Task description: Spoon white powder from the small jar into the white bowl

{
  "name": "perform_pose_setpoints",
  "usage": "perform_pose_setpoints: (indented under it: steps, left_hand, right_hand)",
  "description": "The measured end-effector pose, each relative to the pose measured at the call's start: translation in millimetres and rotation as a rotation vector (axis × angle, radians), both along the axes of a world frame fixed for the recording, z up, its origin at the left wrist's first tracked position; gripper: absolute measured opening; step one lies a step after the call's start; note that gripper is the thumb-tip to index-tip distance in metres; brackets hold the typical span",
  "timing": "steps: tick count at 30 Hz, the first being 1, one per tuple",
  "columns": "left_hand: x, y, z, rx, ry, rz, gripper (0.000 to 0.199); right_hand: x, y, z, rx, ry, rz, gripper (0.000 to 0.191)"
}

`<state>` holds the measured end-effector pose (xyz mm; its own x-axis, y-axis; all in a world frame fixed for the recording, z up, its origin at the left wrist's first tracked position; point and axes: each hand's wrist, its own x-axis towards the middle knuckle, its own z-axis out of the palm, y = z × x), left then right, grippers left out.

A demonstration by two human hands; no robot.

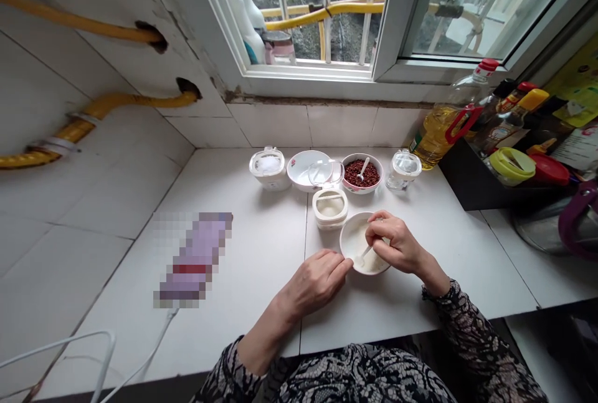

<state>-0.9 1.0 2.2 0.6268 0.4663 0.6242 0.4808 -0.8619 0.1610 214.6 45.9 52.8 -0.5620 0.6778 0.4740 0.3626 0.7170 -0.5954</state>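
A small white spoon (362,258) is pinched in my right hand (395,242), its bowl end down in a white bowl (344,240). Pale, grainy contents lie in that bowl, partly hidden by the hand. At the bowl's near left rim, my left hand (317,281) has its fingers closed, thumb and fingertips gripping the edge. Just behind the bowl stands a square white container (330,221) with its clear lid tilted up and pale contents inside. Farther back, a bowl of dark red beans (355,174) has another white spoon (364,167) resting in it.
Along the back are a white plate (299,169), a lidded white container (270,172) and a clear jar (402,172). An oil bottle (432,132) and a black rack (460,182) of bottles stand right. A blurred purple object (199,256) with a white cable (161,344) lies left.
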Motion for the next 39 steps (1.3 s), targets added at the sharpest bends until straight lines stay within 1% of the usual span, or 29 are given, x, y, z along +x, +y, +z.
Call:
perform_pose_setpoints:
  steps: [4, 9, 11, 15, 17, 20, 25, 32, 36, 39]
  left_hand:
    - [-0.4, 0.2, 0.0, -0.003, 0.011, 0.009, 0.025]
    - [-0.5, 0.0, 0.5, -0.011, 0.0, 0.002, 0.025]
    - [-0.7, -0.1, 0.8, -0.015, -0.005, -0.008, 0.024]
    - [-1.1, 0.4, 1.6, -0.007, -0.014, -0.017, 0.024]
    - [-1.1, 1.0, 1.8, 0.0, -0.02, -0.021, 0.024]
    - [-1.0, 1.7, 2.0, 0.011, -0.03, -0.025, 0.023]
    - [-0.9, 1.3, 2.4, 0.014, -0.029, -0.023, 0.023]
    - [-0.7, 0.7, 1.5, 0.009, -0.031, -0.029, 0.023]
    - [-1.3, 0.0, 2.4, 0.002, -0.023, -0.025, 0.022]
    - [-2.6, -0.6, 2.2, -0.004, -0.017, -0.02, 0.023]
  right_hand:
    - [4.0, -0.1, 1.6, -0.106, 0.051, -0.029, 0.021]
    - [6.9, 0.9, 0.2, -0.272, 0.13, -0.16, 0.018]
    - [7.3, 1.7, -0.1, -0.362, 0.19, -0.202, 0.016]
    - [7.4, 3.9, 0.1, -0.597, 0.362, -0.249, 0.012]
    - [7.4, 5.2, 0.5, -0.648, 0.427, -0.272, 0.011]
    - [7.4, 6.8, 1.7, -0.656, 0.477, -0.3, 0.011]
    - [7.0, 7.1, 3.8, -0.654, 0.492, -0.311, 0.011]
    - [7.8, 10.2, 2.3, -0.646, 0.532, -0.329, 0.01]
    - [1.1, 14.5, 4.0, -0.577, 0.59, -0.346, 0.009]
    - [-9.2, 15.0, 6.0, -0.445, 0.564, -0.347, 0.008]
